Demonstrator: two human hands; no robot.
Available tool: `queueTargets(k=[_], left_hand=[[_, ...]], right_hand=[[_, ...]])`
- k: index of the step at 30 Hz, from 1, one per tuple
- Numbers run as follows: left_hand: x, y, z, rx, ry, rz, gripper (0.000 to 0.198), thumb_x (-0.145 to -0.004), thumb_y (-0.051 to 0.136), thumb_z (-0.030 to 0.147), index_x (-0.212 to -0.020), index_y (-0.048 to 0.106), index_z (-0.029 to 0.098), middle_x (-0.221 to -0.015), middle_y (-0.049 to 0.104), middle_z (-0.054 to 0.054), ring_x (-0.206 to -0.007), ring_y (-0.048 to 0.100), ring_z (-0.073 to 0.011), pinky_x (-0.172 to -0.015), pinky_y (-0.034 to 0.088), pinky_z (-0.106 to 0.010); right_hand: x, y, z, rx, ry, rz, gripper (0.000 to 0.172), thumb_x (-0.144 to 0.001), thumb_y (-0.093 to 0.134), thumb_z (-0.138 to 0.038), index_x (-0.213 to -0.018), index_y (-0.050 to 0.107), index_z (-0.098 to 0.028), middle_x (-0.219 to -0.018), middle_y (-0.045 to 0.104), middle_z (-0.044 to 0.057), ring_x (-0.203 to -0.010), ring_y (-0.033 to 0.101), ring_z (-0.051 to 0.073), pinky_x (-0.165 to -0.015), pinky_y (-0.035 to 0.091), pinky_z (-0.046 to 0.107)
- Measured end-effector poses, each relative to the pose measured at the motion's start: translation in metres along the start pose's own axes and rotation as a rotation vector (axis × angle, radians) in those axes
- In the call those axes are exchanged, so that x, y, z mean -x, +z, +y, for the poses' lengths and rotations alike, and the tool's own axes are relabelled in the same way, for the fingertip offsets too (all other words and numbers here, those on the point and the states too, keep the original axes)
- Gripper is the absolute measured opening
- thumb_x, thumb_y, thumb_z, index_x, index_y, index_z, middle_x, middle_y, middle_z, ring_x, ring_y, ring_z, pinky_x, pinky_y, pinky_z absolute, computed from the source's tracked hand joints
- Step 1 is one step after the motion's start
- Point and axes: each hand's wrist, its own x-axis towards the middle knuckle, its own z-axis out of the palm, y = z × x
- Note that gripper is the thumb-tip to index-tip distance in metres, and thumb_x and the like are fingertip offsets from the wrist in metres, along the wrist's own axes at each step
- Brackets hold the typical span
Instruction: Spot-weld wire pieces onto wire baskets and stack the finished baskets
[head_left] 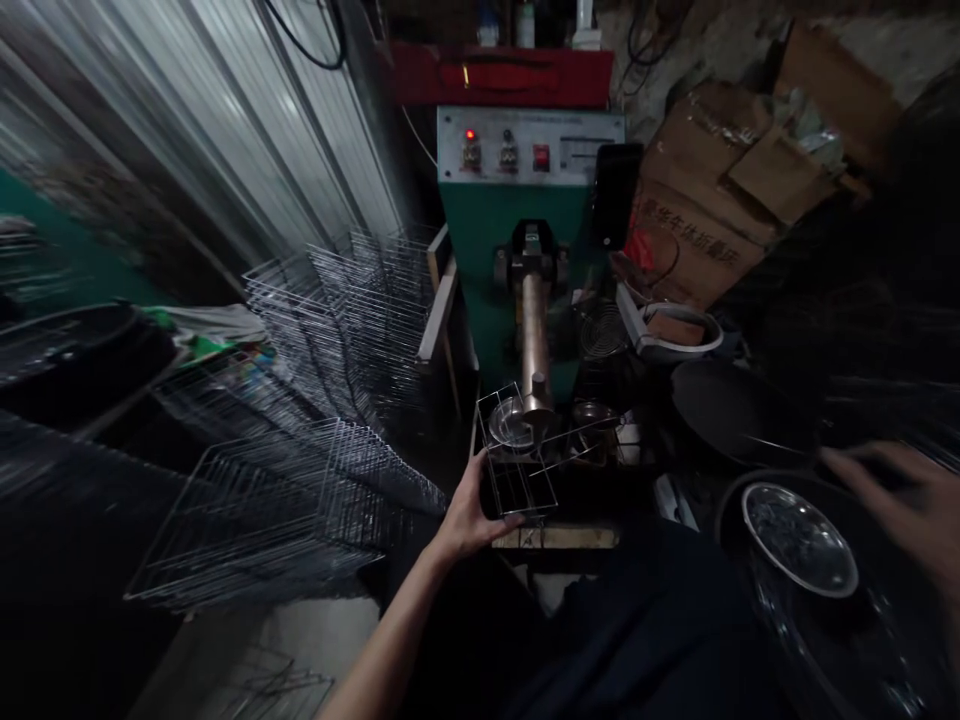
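Steadiness matters: my left hand grips the silvery, boxy wire frame; my blurred right hand's grip I cannot tell.

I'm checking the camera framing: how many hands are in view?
2: the left hand holds the wire frame; the right hand, blurred, is at the picture's right edge near the round dish. Dark areas could hide others.

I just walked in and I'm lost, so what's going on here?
A person's left hand holds a small wire frame by the end of the thick metal bar on a green machine. The right hand is off to the right, blurred, near a shiny round dish; whether it holds anything is unclear. Wire racks are stacked on the left.
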Motion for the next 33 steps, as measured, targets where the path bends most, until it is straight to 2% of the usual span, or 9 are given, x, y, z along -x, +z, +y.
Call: queueTargets(k=[2, 6, 10, 12, 17, 21, 23, 27, 33], left_hand=[[-0.006, -0.001, 0.003, 0.02, 0.01, -0.022, 0.104, -0.067, 0.087, 0.029, -0.153, 0.029, 0.021, -0.148, 0.049, -0.019, -0.139, 0.053, -0.0363, -0.119, 0.042, -0.059], [-0.004, -0.002, 0.005, 0.012, -0.01, -0.009, 0.094, -0.064, 0.086, 0.025, -0.145, 0.037, 0.022, -0.138, 0.057, -0.015, -0.128, 0.061, -0.0344, -0.115, 0.048, -0.058], [0.02, -0.001, -0.006, -0.046, -0.051, 0.011, 0.109, -0.056, 0.087, 0.024, -0.15, 0.031, 0.021, -0.147, 0.051, -0.021, -0.135, 0.057, -0.0423, -0.116, 0.046, -0.064], [0.036, 0.0, -0.011, -0.04, -0.061, 0.009, 0.112, -0.058, 0.087, 0.024, -0.153, 0.027, 0.021, -0.149, 0.051, -0.021, -0.137, 0.056, -0.0425, -0.117, 0.045, -0.063], [0.06, 0.004, -0.012, -0.006, -0.133, 0.018, 0.115, -0.059, 0.088, 0.024, -0.155, 0.025, 0.025, -0.149, 0.053, -0.019, -0.136, 0.058, -0.0406, -0.116, 0.048, -0.06], [0.068, 0.007, -0.005, -0.012, -0.15, 0.013, 0.108, -0.062, 0.084, 0.024, -0.154, 0.028, 0.024, -0.146, 0.057, -0.017, -0.133, 0.061, -0.0383, -0.115, 0.05, -0.057], [0.073, 0.008, -0.001, -0.015, -0.127, 0.015, 0.103, -0.064, 0.083, 0.024, -0.153, 0.03, 0.024, -0.145, 0.058, -0.016, -0.133, 0.061, -0.0373, -0.115, 0.05, -0.056], [0.087, 0.004, 0.002, -0.029, -0.097, 0.061, 0.102, -0.067, 0.082, 0.027, -0.153, 0.03, 0.027, -0.144, 0.057, -0.017, -0.133, 0.061, -0.0387, -0.114, 0.049, -0.063], [0.098, -0.001, 0.006, 0.001, -0.102, 0.021, 0.105, -0.066, 0.082, 0.022, -0.155, 0.026, 0.029, -0.144, 0.056, -0.017, -0.13, 0.063, -0.0398, -0.112, 0.051, -0.064]], right_hand=[[-0.024, 0.043, -0.04, -0.199, -0.075, -0.044, 0.066, -0.071, 0.07, -0.09, -0.08, 0.07, -0.024, -0.08, 0.065, 0.009, -0.071, 0.057, 0.025, -0.07, 0.041, 0.04], [-0.048, 0.132, -0.103, -0.523, -0.077, -0.176, 0.062, -0.079, 0.075, -0.075, -0.063, 0.052, -0.02, -0.062, 0.041, -0.003, -0.06, 0.039, 0.014, -0.059, 0.03, 0.03], [-0.05, 0.178, -0.124, -0.745, -0.054, -0.325, 0.058, -0.078, 0.081, -0.066, -0.063, 0.052, -0.019, -0.062, 0.039, -0.004, -0.06, 0.037, 0.013, -0.057, 0.029, 0.026], [-0.05, 0.184, -0.117, -0.821, -0.033, -0.354, 0.056, -0.075, 0.085, -0.064, -0.064, 0.053, -0.019, -0.063, 0.041, -0.004, -0.06, 0.037, 0.013, -0.057, 0.029, 0.025], [-0.039, 0.191, -0.086, -0.972, 0.08, -0.24, 0.062, -0.071, 0.081, -0.076, -0.064, 0.053, -0.02, -0.06, 0.043, -0.003, -0.057, 0.038, 0.014, -0.055, 0.033, 0.026], [-0.018, 0.202, -0.097, -0.822, -0.089, -0.75, 0.055, -0.079, 0.077, -0.073, -0.088, 0.069, -0.019, -0.079, 0.063, 0.003, -0.071, 0.054, 0.02, -0.066, 0.044, 0.029], [-0.011, 0.201, -0.109, -0.765, -0.111, -0.871, 0.049, -0.082, 0.077, -0.067, -0.086, 0.07, -0.019, -0.082, 0.064, 0.003, -0.076, 0.056, 0.021, -0.071, 0.045, 0.029], [-0.009, 0.184, -0.118, -0.8, -0.024, -0.76, 0.049, -0.087, 0.071, -0.069, -0.089, 0.069, -0.02, -0.083, 0.063, 0.003, -0.078, 0.056, 0.02, -0.071, 0.045, 0.029], [-0.015, 0.164, -0.11, -0.701, -0.06, -0.812, 0.06, -0.086, 0.066, -0.078, -0.093, 0.07, -0.018, -0.085, 0.065, 0.005, -0.08, 0.057, 0.022, -0.075, 0.046, 0.032]])
